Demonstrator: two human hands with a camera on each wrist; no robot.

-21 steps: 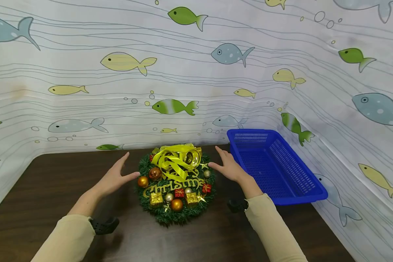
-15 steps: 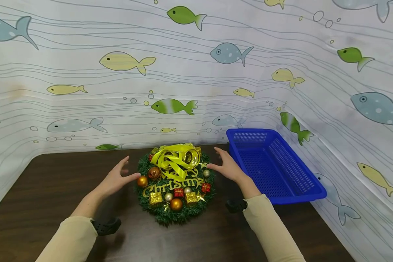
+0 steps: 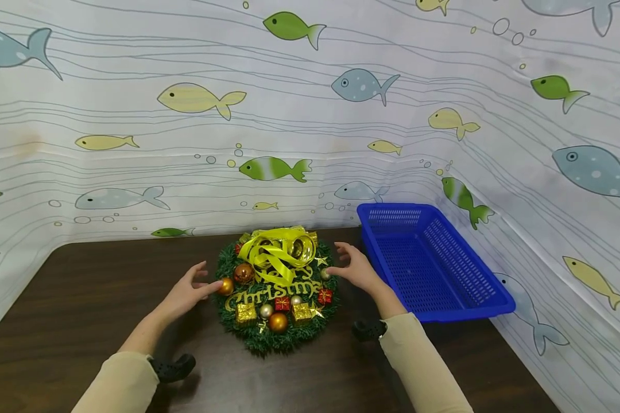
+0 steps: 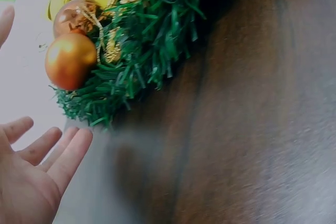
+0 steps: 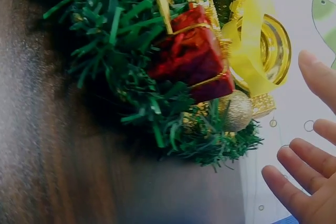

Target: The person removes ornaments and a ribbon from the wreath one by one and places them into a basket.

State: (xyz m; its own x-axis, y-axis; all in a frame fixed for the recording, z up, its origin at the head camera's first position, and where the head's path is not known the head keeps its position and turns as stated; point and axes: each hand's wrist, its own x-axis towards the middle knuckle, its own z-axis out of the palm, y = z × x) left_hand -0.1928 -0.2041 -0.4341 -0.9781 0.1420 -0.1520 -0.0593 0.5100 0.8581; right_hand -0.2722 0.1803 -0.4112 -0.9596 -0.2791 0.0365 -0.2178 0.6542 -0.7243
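A green Christmas wreath [image 3: 263, 342] lies flat on the dark table, dressed with orange and gold baubles, small red and gold gift boxes, gold lettering, bells and a yellow ribbon [image 3: 274, 252]. On its left side my left hand [image 3: 188, 292] is spread, thumb tip over an orange bauble [image 4: 71, 61]. My right hand [image 3: 359, 269] is at the opposite side, its thumb by a small gold bauble [image 5: 236, 110] near a red gift box [image 5: 194, 56]. In both wrist views the fingers are extended and apart from the greenery, with nothing held.
A blue plastic basket [image 3: 477, 312] with perforated walls stands at the right of the brown wooden table [image 3: 98, 287]. Behind and to the sides hangs a white sheet [image 3: 289, 74] printed with fish. Each wrist wears a black band.
Both hands have come down slightly and closer to the wreath's sides, their fingers bending a little more. The wreath and basket have stayed in place.
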